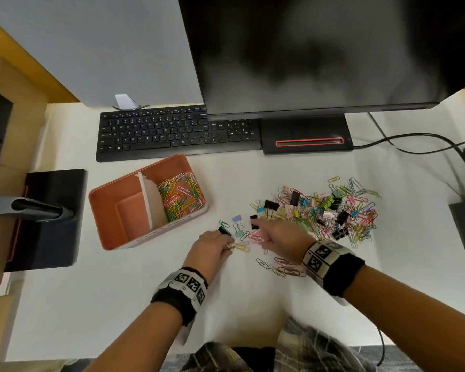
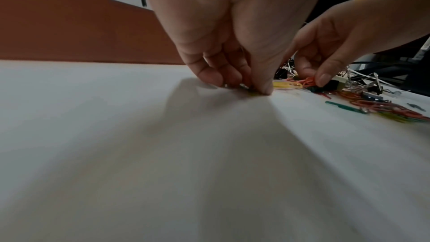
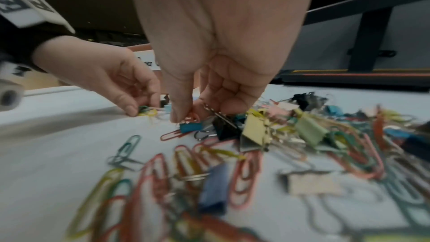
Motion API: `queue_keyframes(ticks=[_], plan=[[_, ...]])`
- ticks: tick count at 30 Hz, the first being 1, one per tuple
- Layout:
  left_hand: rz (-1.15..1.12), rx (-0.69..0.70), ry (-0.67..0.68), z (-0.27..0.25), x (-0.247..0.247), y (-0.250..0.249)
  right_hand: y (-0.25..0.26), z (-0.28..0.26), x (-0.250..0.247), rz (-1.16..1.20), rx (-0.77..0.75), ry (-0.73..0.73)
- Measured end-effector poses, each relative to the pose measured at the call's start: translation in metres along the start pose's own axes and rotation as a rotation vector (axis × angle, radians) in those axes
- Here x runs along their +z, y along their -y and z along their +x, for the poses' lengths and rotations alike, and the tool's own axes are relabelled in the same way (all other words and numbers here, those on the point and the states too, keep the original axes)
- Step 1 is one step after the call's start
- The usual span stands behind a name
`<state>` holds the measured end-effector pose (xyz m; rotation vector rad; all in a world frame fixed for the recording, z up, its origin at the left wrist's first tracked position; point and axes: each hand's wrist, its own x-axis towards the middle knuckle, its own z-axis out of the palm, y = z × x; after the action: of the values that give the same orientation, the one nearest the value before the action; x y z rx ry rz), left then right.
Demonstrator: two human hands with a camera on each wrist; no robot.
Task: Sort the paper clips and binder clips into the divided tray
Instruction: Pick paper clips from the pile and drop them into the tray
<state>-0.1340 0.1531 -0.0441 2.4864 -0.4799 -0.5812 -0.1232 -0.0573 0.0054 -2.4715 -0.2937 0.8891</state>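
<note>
The orange divided tray (image 1: pixel 110 210) stands left of my hands; its right compartment holds several coloured paper clips (image 1: pixel 180 197) and its left compartment shows only bare floor. A mixed pile of paper clips and binder clips (image 1: pixel 325 210) lies on the white table to the right. My left hand (image 1: pixel 230 244) is down on the table, its fingertips (image 2: pixel 263 89) pinching yellow and green paper clips (image 3: pixel 146 111). My right hand (image 1: pixel 258 236), close beside it, pinches a pink paper clip (image 3: pixel 192 117) between thumb and fingers at the pile's near left edge.
A black keyboard (image 1: pixel 172 132) and a monitor (image 1: pixel 320 49) on its base (image 1: pixel 306 135) stand behind the tray and pile. Loose paper clips (image 1: pixel 279 267) lie under my right wrist. Another monitor stand (image 1: pixel 49 218) sits left; cables (image 1: pixel 414 140) run right.
</note>
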Motion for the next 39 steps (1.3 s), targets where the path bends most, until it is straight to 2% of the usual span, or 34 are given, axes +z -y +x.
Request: queue_keyframes(ticks=[3,7,12,15,19,20,23,27,29,31,33,34,36,39], plan=[[0.016,0.010,-0.020,0.004,-0.004,0.000,-0.008,0.001,-0.009,-0.224,-0.026,-0.053],[0.038,0.047,-0.048,0.007,-0.005,-0.002,-0.004,0.003,0.009,-0.503,-0.083,-0.063],[0.105,0.098,-0.046,0.007,-0.002,-0.001,-0.001,0.016,0.021,-0.421,-0.057,-0.096],[0.151,0.096,-0.021,0.006,-0.001,-0.002,-0.001,0.023,0.023,-0.398,-0.078,-0.140],[0.178,0.106,-0.055,0.003,0.002,-0.001,0.001,0.027,0.027,-0.371,-0.115,-0.122],[0.181,0.095,-0.049,0.002,0.002,-0.001,-0.001,0.028,0.028,-0.355,-0.121,-0.113],[0.020,-0.052,-0.006,0.003,-0.006,-0.010,-0.003,0.026,0.025,-0.286,-0.142,-0.092],[0.068,-0.052,-0.030,0.007,-0.009,-0.010,-0.006,0.022,0.020,-0.241,-0.138,-0.061],[-0.009,-0.107,-0.056,0.006,-0.009,-0.002,-0.010,0.023,0.021,-0.244,-0.123,-0.077],[0.185,0.043,-0.064,0.005,-0.004,0.006,-0.012,0.025,0.021,-0.237,-0.107,-0.073],[0.253,0.115,-0.018,0.007,0.000,0.011,-0.012,0.027,0.021,-0.230,-0.110,-0.064],[0.307,0.168,-0.053,0.008,0.002,0.013,-0.012,0.028,0.021,-0.222,-0.120,-0.071],[0.346,0.191,-0.062,0.007,0.001,0.010,-0.013,0.031,0.019,-0.205,-0.118,-0.081],[0.368,0.186,-0.005,0.007,-0.004,0.006,-0.013,0.034,0.012,-0.212,-0.100,-0.058]])
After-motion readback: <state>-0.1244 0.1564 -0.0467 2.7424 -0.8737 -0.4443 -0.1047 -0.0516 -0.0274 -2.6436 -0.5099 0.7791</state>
